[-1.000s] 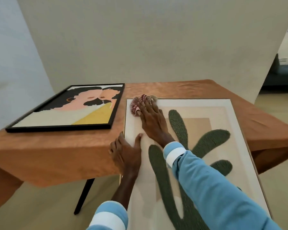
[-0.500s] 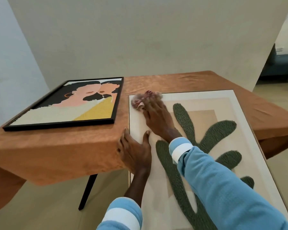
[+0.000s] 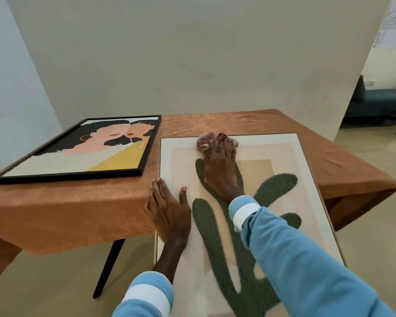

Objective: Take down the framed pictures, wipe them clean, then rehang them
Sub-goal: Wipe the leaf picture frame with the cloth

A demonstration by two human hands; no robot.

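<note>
**Head view**
- A table under a rust-orange cloth (image 3: 78,207) is seen filling the middle of the view, with one black leg (image 3: 108,266) showing at 7 o'clock.
- A large pale-framed picture with a tufted green cactus shape (image 3: 284,147) is laid flat on the table at 5 o'clock; its near end is carried out past the table edge.
- A black-framed picture of two stylised faces (image 3: 82,154) is laid flat at 9 o'clock of the pale picture, just beside it and not touching it.
- A crumpled pinkish cloth (image 3: 201,143) is held down on the pale picture's mat near its 12 o'clock edge.
- The right hand (image 3: 220,165) is stretched over the cactus shape, its fingers curved down around the cloth wad and clamped on it.
- The left hand (image 3: 169,211) is laid flat on the pale picture's 9 o'clock edge, fingers straight and together, thumb spread onto the mat.
- Both arms are covered by light blue sleeves with white bands (image 3: 306,259).
- A dark blue sofa (image 3: 380,104) is seen at 2 o'clock, through an opening.
</note>
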